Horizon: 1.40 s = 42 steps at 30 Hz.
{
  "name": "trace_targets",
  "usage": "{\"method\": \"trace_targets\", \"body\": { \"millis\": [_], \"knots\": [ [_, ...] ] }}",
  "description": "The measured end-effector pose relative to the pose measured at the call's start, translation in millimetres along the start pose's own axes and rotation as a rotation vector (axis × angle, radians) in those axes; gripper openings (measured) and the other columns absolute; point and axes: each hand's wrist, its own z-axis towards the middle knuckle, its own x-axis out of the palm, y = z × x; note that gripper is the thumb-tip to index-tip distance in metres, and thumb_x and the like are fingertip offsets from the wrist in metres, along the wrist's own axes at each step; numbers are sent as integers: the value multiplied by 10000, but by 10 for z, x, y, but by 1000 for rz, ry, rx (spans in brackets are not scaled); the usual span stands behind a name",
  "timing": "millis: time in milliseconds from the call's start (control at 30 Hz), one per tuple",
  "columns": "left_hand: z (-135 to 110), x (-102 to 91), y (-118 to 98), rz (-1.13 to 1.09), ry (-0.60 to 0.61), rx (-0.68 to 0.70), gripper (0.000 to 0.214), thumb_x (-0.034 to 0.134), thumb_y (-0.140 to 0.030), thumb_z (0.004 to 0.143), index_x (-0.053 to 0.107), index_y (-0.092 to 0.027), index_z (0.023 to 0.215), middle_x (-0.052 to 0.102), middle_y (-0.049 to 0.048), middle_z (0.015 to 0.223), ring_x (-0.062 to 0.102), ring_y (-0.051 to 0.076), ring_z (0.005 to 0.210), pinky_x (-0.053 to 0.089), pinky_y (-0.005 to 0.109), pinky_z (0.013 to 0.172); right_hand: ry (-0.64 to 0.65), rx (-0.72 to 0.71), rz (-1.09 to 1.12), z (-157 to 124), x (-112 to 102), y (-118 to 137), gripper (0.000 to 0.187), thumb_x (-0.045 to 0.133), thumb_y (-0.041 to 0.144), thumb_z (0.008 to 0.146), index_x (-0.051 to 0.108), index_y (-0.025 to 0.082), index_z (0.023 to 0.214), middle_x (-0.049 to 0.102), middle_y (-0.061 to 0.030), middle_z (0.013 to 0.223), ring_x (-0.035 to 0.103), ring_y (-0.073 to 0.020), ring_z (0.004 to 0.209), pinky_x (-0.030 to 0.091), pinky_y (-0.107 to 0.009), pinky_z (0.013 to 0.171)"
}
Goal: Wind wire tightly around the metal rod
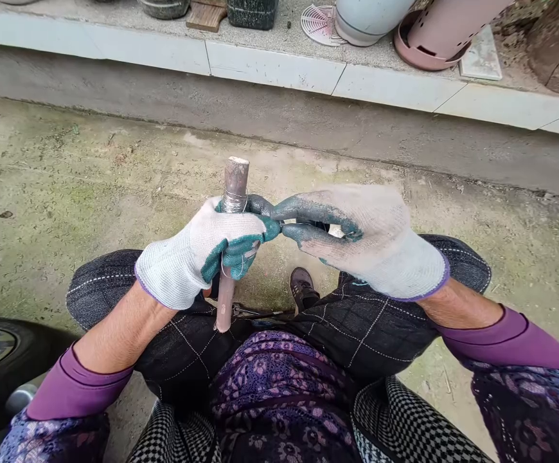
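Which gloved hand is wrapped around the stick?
The left hand: it closes around the stick, while the right hand is off to the stick's right.

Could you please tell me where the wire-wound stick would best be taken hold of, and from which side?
The stick is probably best gripped by its lower part, from the person's right: that bare, straight length juts out below the left hand, which clasps the middle, and lies clear of the wire windings near the top.

Green-stained concrete [67, 173], a tiled ledge [270, 64] and a wheel [38, 360] suggest an outdoor yard.
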Motion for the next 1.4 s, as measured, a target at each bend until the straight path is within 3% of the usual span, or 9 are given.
{"method": "trace_targets", "body": {
  "millis": [300,500,600,700,833,1000,1133,1233,1400],
  "knots": [
    [-18,-6,49,73,10,57,154,621,-332,736,597,-218,836,452,-50,534,422,113,424,401,281,430,-71,-118,-116,-16,-34,84,127,685,262,928,788,224,993,821,-57,944,776,-252,828,570,-370,687],
    [-24,15,68,40,-91,200,145,681,-341,713,660,-204,757,564,-16,586,528,129,497,449,270,488,-62,-35,-113,-38,-29,91,98,711,265,925,788,242,982,806,-47,896,765,-240,811,581,-373,710],
    [-51,42,34,64,-158,200,125,700,-301,707,708,-200,780,600,-23,589,512,113,459,421,249,450,-103,-50,-75,-37,-20,92,96,714,255,921,782,209,970,803,-49,890,762,-224,799,583,-353,718],
    [-110,94,-14,190,-287,276,106,747,-222,674,736,-178,769,691,-7,670,572,118,521,463,238,490,-123,-44,-85,-31,-14,95,111,683,232,923,785,210,964,803,-47,907,760,-218,812,579,-343,728],
    [-201,144,-29,598,-431,467,155,756,-200,725,792,-186,875,770,-4,799,693,159,719,534,245,677,-70,-6,-170,-27,-12,91,128,658,246,926,784,255,940,797,-43,882,750,-244,791,565,-373,715],
    [-255,114,10,905,-442,500,283,713,-216,773,815,-260,1034,802,-9,892,740,206,819,542,273,781,-47,-26,-330,-58,17,16,211,590,349,959,771,243,939,783,-68,844,732,-263,764,538,-393,671],
    [-261,85,-6,921,-404,445,347,687,-222,738,814,-273,1056,808,0,929,735,232,858,536,298,807,38,-34,-388,-75,35,-39,217,584,392,957,765,271,958,766,-58,823,696,-235,731,486,-360,630],
    [-254,79,-24,921,-362,377,337,681,-229,686,817,-289,989,780,-10,835,713,228,804,522,287,742,65,-167,-466,-59,47,-39,253,538,338,966,767,229,964,754,-68,786,666,-230,674,433,-362,569],
    [-247,117,9,896,-348,413,214,687,-228,711,797,-259,892,728,-21,731,663,177,684,495,265,686,96,-235,-512,-15,86,-2,205,570,302,919,752,209,899,740,-38,735,637,-205,598,343,-339,511]
  ]
}}
